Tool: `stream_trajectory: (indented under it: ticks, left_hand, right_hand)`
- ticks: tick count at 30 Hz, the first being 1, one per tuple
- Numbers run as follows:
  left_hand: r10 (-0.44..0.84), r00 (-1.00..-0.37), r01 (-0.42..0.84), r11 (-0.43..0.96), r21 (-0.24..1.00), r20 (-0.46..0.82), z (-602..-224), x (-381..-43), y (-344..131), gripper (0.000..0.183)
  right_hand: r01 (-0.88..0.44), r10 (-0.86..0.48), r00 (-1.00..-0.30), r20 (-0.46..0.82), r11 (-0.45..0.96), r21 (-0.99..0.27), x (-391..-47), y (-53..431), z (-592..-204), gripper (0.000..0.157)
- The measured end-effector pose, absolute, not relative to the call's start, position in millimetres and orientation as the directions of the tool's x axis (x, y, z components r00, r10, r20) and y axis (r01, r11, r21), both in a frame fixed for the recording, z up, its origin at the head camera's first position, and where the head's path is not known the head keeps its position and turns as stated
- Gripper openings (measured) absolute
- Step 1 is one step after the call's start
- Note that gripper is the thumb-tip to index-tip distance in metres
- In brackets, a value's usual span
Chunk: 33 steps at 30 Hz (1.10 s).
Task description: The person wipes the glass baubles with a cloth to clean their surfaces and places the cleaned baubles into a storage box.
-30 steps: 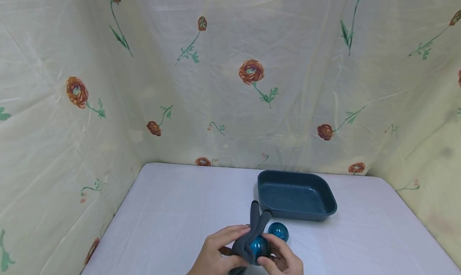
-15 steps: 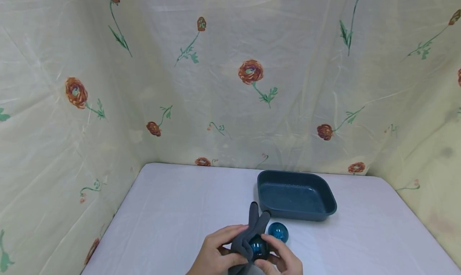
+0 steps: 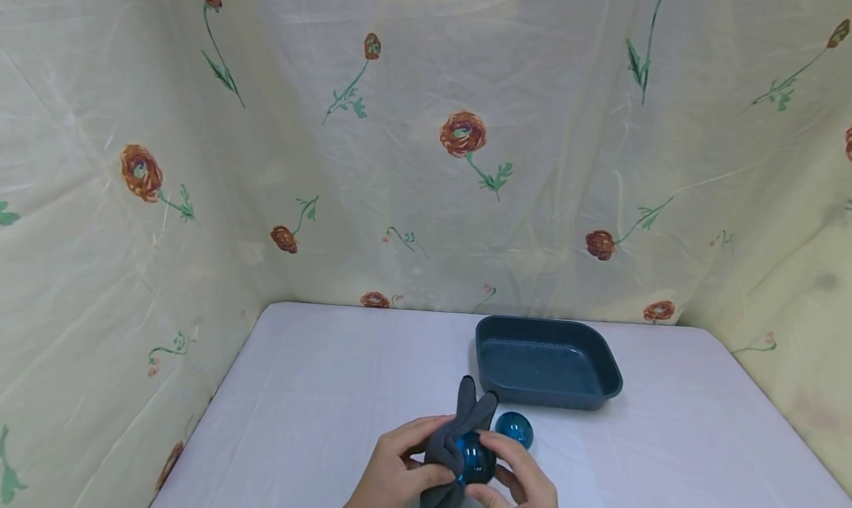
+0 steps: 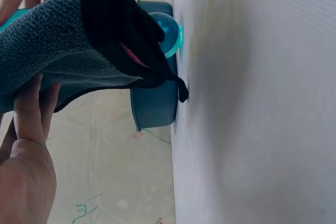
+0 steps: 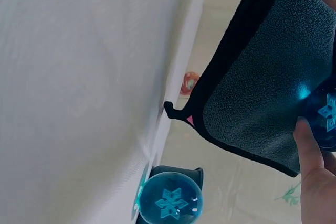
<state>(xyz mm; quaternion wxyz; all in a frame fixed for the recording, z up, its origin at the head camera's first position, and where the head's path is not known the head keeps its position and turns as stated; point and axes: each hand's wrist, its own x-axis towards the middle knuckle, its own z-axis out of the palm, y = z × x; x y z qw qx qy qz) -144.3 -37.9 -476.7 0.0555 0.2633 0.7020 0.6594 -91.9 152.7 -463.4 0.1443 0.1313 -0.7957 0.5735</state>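
In the head view my left hand [image 3: 398, 465] grips a dark grey cloth [image 3: 442, 449] with black edging, bunched against a shiny blue ball [image 3: 476, 458]. My right hand [image 3: 522, 472] holds that ball between thumb and fingers. Both are raised above the table. The right wrist view shows the cloth [image 5: 257, 82] hanging with a small loop at its corner, and the held ball [image 5: 324, 114] with a snowflake pattern inside. A second blue ball [image 3: 515, 429] rests on the table just beyond the right hand; its snowflake [image 5: 171, 203] shows in the right wrist view.
A dark blue rectangular tray [image 3: 549, 403] stands behind the second ball, toward the back right of the white-covered table [image 3: 319, 390]. A flower-patterned curtain [image 3: 399, 160] encloses the back and sides.
The ball in the hands has turned slightly, and the cloth has shifted a little over its left side. Both hands stay in nearly the same place. The tray and second ball have not moved.
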Motion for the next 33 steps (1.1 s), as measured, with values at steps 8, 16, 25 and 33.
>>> stream_trajectory:
  ticks: [8,16,25,33]
  left_hand:
    - [0.43,-0.875,0.244,-0.007,0.97,0.223,-476.4,-145.4,-37.5,0.047]
    - [0.422,-0.878,0.241,-0.018,0.97,0.226,-478.0,-145.1,-37.4,0.047]
    - [0.437,-0.867,0.247,-0.038,0.968,0.238,-476.4,-143.5,-38.0,0.046]
    - [0.429,-0.87,0.27,0.004,0.963,0.242,-474.8,-140.7,-36.6,0.05]
  right_hand:
    - [-0.408,-0.057,-0.909,0.414,0.34,-0.848,-91.5,150.7,-463.8,0.052]
    - [-0.491,-0.114,-0.865,0.489,0.391,-0.778,-93.5,152.7,-467.7,0.053]
    - [-0.477,-0.104,-0.87,0.483,0.43,-0.766,-92.4,151.9,-467.5,0.052]
    - [-0.333,0.043,-0.926,0.375,0.376,-0.865,-90.8,147.4,-464.7,0.051]
